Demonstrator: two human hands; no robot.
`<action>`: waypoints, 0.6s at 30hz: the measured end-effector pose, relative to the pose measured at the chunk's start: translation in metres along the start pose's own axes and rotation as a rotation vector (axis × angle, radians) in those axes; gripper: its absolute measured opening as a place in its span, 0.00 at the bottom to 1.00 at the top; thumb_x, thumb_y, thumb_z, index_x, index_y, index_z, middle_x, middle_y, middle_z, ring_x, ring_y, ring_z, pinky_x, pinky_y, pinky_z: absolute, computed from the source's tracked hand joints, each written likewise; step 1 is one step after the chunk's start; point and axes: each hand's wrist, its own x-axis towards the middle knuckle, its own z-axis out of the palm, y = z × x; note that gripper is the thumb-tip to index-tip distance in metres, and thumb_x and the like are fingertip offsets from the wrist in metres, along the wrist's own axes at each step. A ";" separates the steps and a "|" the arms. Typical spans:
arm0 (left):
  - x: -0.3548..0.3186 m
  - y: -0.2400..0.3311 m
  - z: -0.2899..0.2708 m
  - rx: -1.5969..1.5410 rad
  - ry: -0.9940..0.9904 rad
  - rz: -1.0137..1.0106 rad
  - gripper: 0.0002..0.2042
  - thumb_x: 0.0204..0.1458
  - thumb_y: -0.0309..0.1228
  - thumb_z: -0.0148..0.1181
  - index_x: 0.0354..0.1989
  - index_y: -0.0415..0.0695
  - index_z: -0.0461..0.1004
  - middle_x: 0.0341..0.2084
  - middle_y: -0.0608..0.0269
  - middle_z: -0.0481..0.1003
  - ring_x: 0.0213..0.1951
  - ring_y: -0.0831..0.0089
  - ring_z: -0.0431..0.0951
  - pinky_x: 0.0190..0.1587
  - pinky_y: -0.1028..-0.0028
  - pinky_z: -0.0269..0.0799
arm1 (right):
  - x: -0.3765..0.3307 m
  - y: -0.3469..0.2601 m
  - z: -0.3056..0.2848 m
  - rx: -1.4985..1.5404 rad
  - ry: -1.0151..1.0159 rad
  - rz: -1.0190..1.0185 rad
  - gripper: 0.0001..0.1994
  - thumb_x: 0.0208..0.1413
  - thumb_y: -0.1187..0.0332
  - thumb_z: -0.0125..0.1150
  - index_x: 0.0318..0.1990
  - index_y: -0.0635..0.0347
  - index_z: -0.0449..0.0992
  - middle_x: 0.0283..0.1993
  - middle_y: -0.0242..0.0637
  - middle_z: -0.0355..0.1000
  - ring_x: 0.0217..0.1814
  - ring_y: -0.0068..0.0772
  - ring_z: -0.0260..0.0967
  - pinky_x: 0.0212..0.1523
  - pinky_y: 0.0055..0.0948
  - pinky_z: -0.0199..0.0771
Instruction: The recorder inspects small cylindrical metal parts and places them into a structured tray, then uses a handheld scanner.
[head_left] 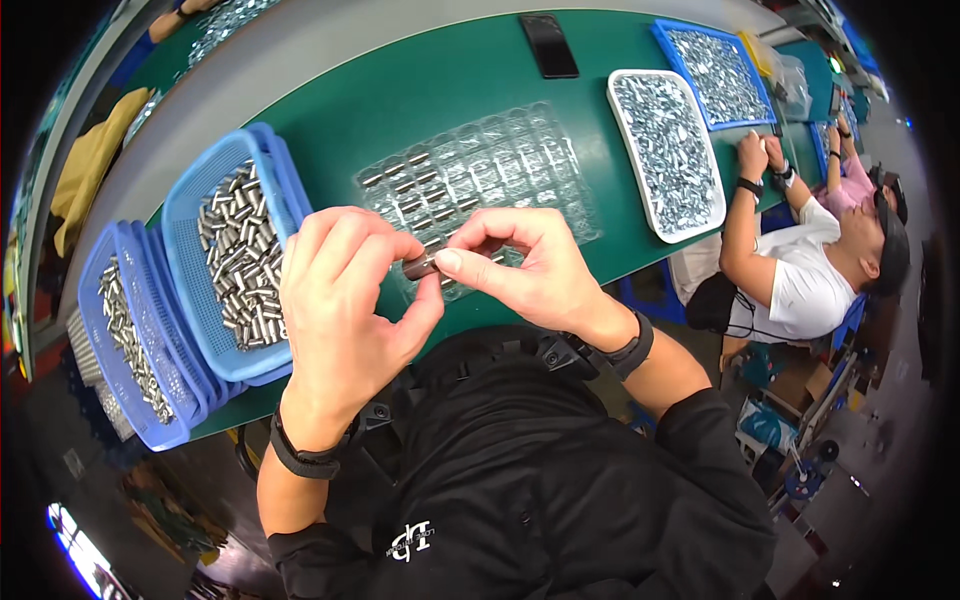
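Note:
Both hands meet over the near edge of the green table [400, 100]. My left hand [335, 300] and my right hand [525, 265] pinch one small metal cylinder [418, 266] between thumbs and fingertips. Just beyond the hands lies a clear plastic blister tray [500, 160]; several of its pockets on the left side hold metal cylinders, the rest look bare. A blue basket [235, 250] full of the same metal cylinders stands close to my left hand.
More stacked blue baskets [135, 340] of metal parts stand at far left. A white tray [668, 150] and a blue tray [715, 70] of small metal parts lie to the right, a black phone [548, 45] at the far edge. Another person [810, 270] works at right.

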 end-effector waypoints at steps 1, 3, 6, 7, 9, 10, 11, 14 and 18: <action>0.003 0.004 0.006 -0.005 -0.011 0.014 0.11 0.27 0.23 0.64 0.22 0.45 0.70 0.23 0.65 0.68 0.33 0.63 0.70 0.32 0.69 0.64 | -0.004 0.001 -0.005 0.009 0.044 -0.005 0.05 0.50 0.72 0.62 0.30 0.65 0.77 0.27 0.31 0.73 0.31 0.17 0.68 0.34 0.20 0.68; 0.006 0.011 0.017 -0.012 -0.032 0.036 0.12 0.28 0.24 0.65 0.23 0.45 0.69 0.23 0.65 0.68 0.33 0.63 0.70 0.32 0.69 0.63 | -0.010 0.005 -0.018 0.031 0.051 0.008 0.05 0.50 0.72 0.62 0.31 0.66 0.77 0.28 0.31 0.73 0.31 0.17 0.68 0.34 0.19 0.68; 0.010 0.019 0.025 -0.085 -0.070 -0.010 0.12 0.30 0.25 0.66 0.25 0.44 0.70 0.24 0.66 0.70 0.31 0.66 0.70 0.32 0.71 0.63 | -0.018 0.007 -0.033 0.063 0.050 0.022 0.05 0.49 0.74 0.62 0.32 0.67 0.76 0.28 0.32 0.73 0.31 0.17 0.68 0.33 0.19 0.68; 0.011 0.021 0.027 -0.118 -0.086 -0.038 0.12 0.31 0.26 0.66 0.26 0.43 0.71 0.24 0.67 0.70 0.31 0.67 0.71 0.32 0.72 0.63 | -0.020 0.008 -0.036 0.102 0.057 0.026 0.05 0.49 0.75 0.62 0.32 0.67 0.76 0.29 0.33 0.73 0.31 0.18 0.68 0.33 0.19 0.67; 0.008 0.026 0.025 -0.252 -0.165 -0.180 0.11 0.35 0.27 0.65 0.28 0.42 0.71 0.25 0.67 0.71 0.31 0.70 0.71 0.32 0.73 0.63 | -0.023 0.009 -0.042 0.183 0.067 0.036 0.05 0.48 0.77 0.62 0.33 0.68 0.76 0.30 0.34 0.73 0.32 0.19 0.68 0.34 0.19 0.67; 0.005 0.028 0.023 -0.383 -0.238 -0.321 0.10 0.39 0.28 0.65 0.30 0.41 0.72 0.26 0.67 0.72 0.30 0.73 0.71 0.32 0.74 0.63 | -0.024 0.009 -0.045 0.186 0.067 0.041 0.05 0.48 0.77 0.62 0.33 0.68 0.76 0.30 0.34 0.73 0.32 0.19 0.68 0.34 0.19 0.67; 0.004 0.030 0.022 -0.514 -0.311 -0.463 0.09 0.43 0.29 0.64 0.31 0.40 0.72 0.27 0.67 0.73 0.30 0.76 0.72 0.33 0.75 0.63 | -0.025 0.008 -0.049 0.177 0.060 0.016 0.05 0.48 0.77 0.62 0.34 0.69 0.76 0.31 0.35 0.73 0.32 0.20 0.68 0.34 0.19 0.67; -0.006 0.031 0.030 -0.833 -0.357 -0.635 0.08 0.49 0.30 0.59 0.34 0.38 0.73 0.28 0.66 0.74 0.31 0.79 0.71 0.33 0.78 0.63 | -0.025 0.003 -0.057 0.161 0.040 -0.029 0.06 0.48 0.79 0.61 0.34 0.69 0.76 0.32 0.37 0.73 0.33 0.21 0.68 0.34 0.20 0.67; -0.007 0.035 0.038 -0.994 -0.326 -0.682 0.09 0.55 0.30 0.54 0.37 0.37 0.73 0.28 0.64 0.74 0.31 0.81 0.71 0.34 0.80 0.64 | -0.024 0.001 -0.065 0.138 -0.047 -0.059 0.06 0.47 0.80 0.60 0.35 0.70 0.75 0.33 0.38 0.73 0.35 0.23 0.68 0.36 0.21 0.68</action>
